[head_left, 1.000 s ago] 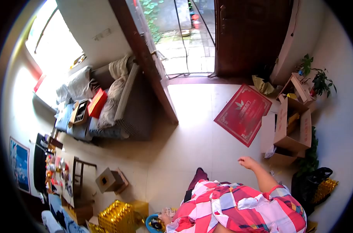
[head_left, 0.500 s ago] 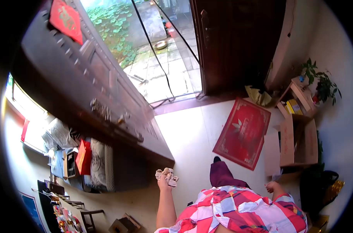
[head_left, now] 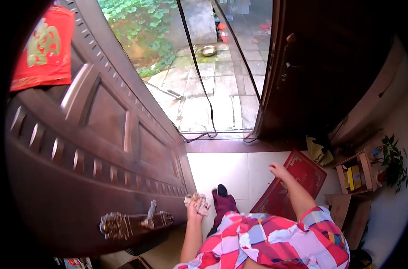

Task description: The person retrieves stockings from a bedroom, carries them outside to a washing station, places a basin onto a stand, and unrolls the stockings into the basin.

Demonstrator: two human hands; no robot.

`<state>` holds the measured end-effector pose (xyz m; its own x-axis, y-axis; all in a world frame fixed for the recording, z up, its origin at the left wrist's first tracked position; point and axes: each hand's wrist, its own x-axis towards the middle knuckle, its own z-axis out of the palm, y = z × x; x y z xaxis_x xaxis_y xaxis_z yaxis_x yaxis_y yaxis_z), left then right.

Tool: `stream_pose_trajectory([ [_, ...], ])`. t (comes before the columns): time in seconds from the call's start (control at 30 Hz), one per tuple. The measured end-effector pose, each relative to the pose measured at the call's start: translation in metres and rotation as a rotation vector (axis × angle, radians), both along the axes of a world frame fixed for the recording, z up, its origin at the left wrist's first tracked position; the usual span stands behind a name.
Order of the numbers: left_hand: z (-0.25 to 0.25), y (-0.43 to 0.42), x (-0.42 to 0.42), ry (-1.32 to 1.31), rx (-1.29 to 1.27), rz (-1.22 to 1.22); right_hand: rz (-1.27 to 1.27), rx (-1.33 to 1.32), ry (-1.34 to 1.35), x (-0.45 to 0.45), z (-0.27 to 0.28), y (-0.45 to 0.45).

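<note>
My left hand (head_left: pixel 195 210) is closed round a crumpled, pale pinkish cloth (head_left: pixel 199 201), which sticks out above the fingers. It is near the lower edge of the brown panelled door (head_left: pixel 110 116), to the right of the ornate door handle (head_left: pixel 143 220); hand and handle are apart. My right hand (head_left: pixel 278 171) is held out in front over the red doormat (head_left: pixel 284 197), its fingers curled in and nothing visible in them. My feet in dark shoes (head_left: pixel 222 190) are on the pale tiles between the two hands.
Ahead, dark strips (head_left: pixel 197 67) hang across the open doorway, with a raised sill (head_left: pixel 222 144) below. Outside, a metal basin (head_left: pixel 209 50) stands on paving. A second dark door leaf (head_left: pixel 320 67), a small shelf (head_left: pixel 358 172) and a cardboard box (head_left: pixel 343 208) line the right side.
I have moved forward toward the doorway; the door and its handle now loom closer on the left. My right arm has swung forward and up. The cloth is still in my left hand.
</note>
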<state>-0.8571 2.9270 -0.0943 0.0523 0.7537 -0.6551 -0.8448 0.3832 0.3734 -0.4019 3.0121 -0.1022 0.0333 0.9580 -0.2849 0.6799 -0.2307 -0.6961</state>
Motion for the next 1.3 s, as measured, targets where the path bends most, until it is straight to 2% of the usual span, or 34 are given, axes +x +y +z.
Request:
stream_pose_trajectory([
  [0.03,0.011,0.024,0.003,-0.049,0.018,-0.040,-0.007,0.013,0.080,-0.024,0.015,0.020],
  [0.07,0.033,0.054,0.016,0.064,-0.063,0.062,-0.018,0.051,0.151,-0.040,0.033,0.051],
  [0.17,0.046,0.129,0.019,0.055,-0.016,-0.014,0.010,0.051,0.121,-0.055,0.048,0.106],
  [0.2,0.024,0.157,0.008,0.019,-0.005,-0.028,0.065,0.142,0.051,-0.050,0.055,0.124],
  [0.23,0.032,0.178,0.008,0.021,-0.010,-0.038,0.056,0.137,0.053,-0.044,0.058,0.139],
  [0.3,0.047,0.220,0.010,0.070,0.035,-0.056,-0.246,0.088,0.051,-0.027,0.065,0.171],
  [0.37,0.060,0.271,0.014,0.046,0.066,-0.100,-0.425,0.113,0.028,-0.007,0.091,0.211],
  [0.43,0.082,0.303,0.025,0.140,-0.095,-0.022,-0.442,0.163,0.017,0.014,0.095,0.248],
  [0.5,0.061,0.324,0.028,0.136,-0.058,0.024,-0.425,0.214,-0.005,0.034,0.092,0.295],
  [0.57,0.051,0.346,0.028,0.035,0.058,-0.050,-0.426,0.265,-0.065,0.037,0.100,0.343],
  [0.63,0.054,0.361,0.041,0.078,0.030,0.006,-0.411,0.289,-0.024,0.040,0.094,0.385],
  [0.7,0.062,0.375,0.056,0.032,-0.068,0.079,-0.195,0.437,-0.255,0.043,0.083,0.421],
  [0.73,0.061,0.383,0.062,0.051,-0.088,0.121,-0.141,0.292,-0.156,0.036,0.098,0.434],
  [0.77,0.057,0.389,0.066,0.055,-0.089,0.142,-0.075,0.135,-0.251,0.042,0.066,0.452],
  [0.8,0.059,0.395,0.070,0.049,-0.077,0.134,0.013,-0.030,-0.367,0.029,0.077,0.459],
  [0.9,0.043,0.406,0.077,0.069,-0.063,0.186,0.246,-0.165,-0.487,0.010,0.037,0.470],
  [0.97,0.038,0.412,0.080,0.023,-0.074,0.196,0.362,-0.212,-0.474,-0.007,0.020,0.469],
  [1.03,0.045,0.421,0.079,0.009,-0.093,0.218,0.417,-0.310,-0.466,-0.032,0.029,0.470],
  [1.13,0.061,0.429,0.072,0.065,-0.127,0.267,0.573,-0.454,-0.521,-0.053,0.003,0.471],
  [1.27,0.066,0.435,0.052,0.065,-0.036,0.263,0.766,-0.463,-0.518,-0.077,-0.039,0.473],
  [1.3,0.067,0.434,0.049,0.072,-0.020,0.268,0.879,-0.500,-0.474,-0.085,-0.051,0.480],
])
